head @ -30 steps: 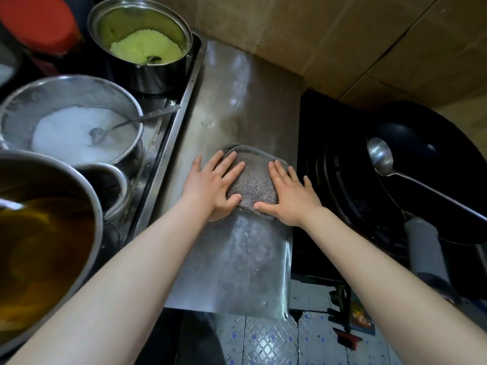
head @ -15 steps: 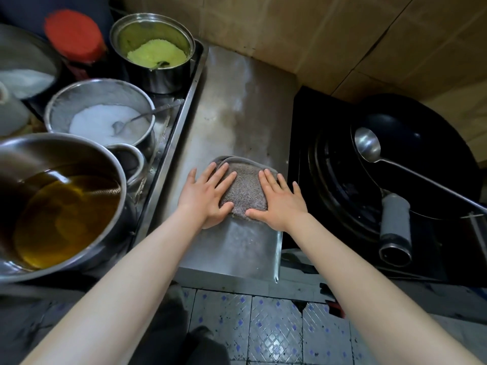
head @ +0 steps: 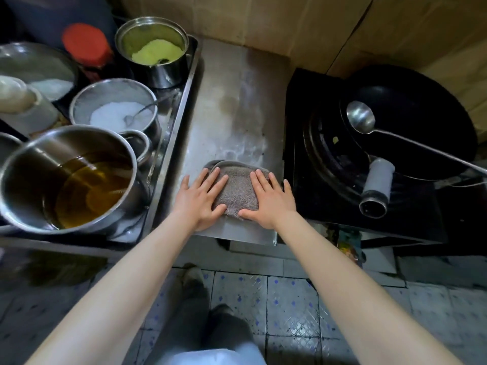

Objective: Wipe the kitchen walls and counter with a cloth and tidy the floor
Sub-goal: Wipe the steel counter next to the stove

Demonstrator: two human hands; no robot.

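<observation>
Two flat, spread hands, left hand (head: 201,197) and right hand (head: 271,198), press the folded grey terry cloth (head: 237,192) at the near edge of the stainless steel bench (head: 232,106). Left: large steel pot of amber oil (head: 71,177). Right: black wok (head: 411,122), steel ladle (head: 361,117) inside.

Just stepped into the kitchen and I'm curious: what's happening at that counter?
A person is wiping the steel counter with a grey cloth. The left hand and the right hand both press flat on the cloth, near the counter's front edge. Pots of oil, a white powder and a yellow powder sit in a tray on the left; a wok with a ladle is on the right.
</observation>
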